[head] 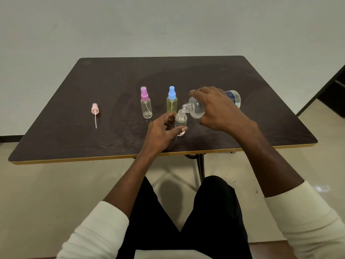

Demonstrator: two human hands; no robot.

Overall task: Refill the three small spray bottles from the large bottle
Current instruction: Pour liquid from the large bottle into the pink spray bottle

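Two hands busy mid-pour: left hand (pixel 162 132) pinches the uncapped small bottle (pixel 180 122) upright near the table (pixel 74 143) edge, right hand (pixel 220 109) wraps the tipped large bottle (pixel 197 107), necks almost touching, so next it's probably tilt gently, other two bottles waiting behind.

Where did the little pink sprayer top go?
The pink sprayer top lies alone on the left part of the table, well left of the purple-capped bottle, its tube pointing toward the near edge.
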